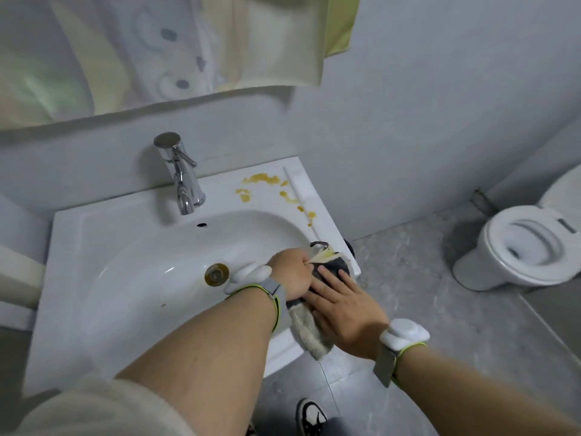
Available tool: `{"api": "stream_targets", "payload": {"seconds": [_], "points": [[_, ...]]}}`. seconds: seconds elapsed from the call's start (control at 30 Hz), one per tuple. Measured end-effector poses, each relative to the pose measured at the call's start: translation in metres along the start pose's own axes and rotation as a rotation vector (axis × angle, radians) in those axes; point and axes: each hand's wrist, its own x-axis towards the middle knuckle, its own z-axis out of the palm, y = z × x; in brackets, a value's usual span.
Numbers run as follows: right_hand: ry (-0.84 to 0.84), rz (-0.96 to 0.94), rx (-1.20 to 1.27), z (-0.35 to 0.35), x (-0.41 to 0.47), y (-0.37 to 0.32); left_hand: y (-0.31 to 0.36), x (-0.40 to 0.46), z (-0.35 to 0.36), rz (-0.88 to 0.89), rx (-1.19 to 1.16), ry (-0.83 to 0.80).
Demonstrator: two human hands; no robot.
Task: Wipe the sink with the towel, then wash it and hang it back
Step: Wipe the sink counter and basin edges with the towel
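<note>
Left hand (290,272) grips towel (309,328) at sink (94,247) right rim; right hand (349,309) flat on it; stains (267,180) lie beyond, toward the wall.

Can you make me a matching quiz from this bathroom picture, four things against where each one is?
Things:
1. towel
2. faucet
3. yellow stains
4. toilet

Places:
A. on the floor, right of the sink
B. back right ledge of the sink
C. under both hands, at the sink's right rim
D. behind the basin

Pairs: 1-C, 2-D, 3-B, 4-A
</note>
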Motion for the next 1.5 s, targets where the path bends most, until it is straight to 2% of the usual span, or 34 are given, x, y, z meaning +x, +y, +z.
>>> {"api": "stream_targets", "payload": {"seconds": [0.13,0.23,0.33,0.5,0.7,0.87,1.0,1.2,1.33,1.5], "points": [[-0.024,0.08,-0.038,-0.003,0.027,0.012,0.004,0.017,-0.009,0.027,-0.057,0.121],[-0.099,0.164,-0.032,0.005,0.045,0.02,0.002,0.032,-0.017,-0.012,-0.143,0.059],[-0.112,0.228,0.01,0.014,0.055,0.021,-0.001,0.041,-0.026,-0.063,-0.058,0.009],[-0.065,0.265,0.073,0.018,0.074,0.028,-0.01,0.048,-0.039,-0.164,0.087,0.058],[-0.06,0.209,0.118,0.01,0.122,0.055,-0.018,0.056,-0.044,-0.213,0.244,-0.004],[-0.049,0.187,0.084,0.015,0.115,0.051,-0.015,0.063,-0.05,-0.217,0.318,-0.027],[-0.072,0.204,0.123,0.012,0.121,0.053,-0.016,0.066,-0.054,-0.219,0.329,-0.026],[-0.112,0.121,0.158,0.002,0.165,0.072,-0.024,0.069,-0.055,-0.258,0.338,0.021],[-0.077,0.088,0.174,0.005,0.153,0.072,-0.025,0.07,-0.057,-0.268,0.354,0.022],[-0.116,0.092,0.161,0.002,0.15,0.071,-0.029,0.074,-0.056,-0.261,0.327,0.034]]}}
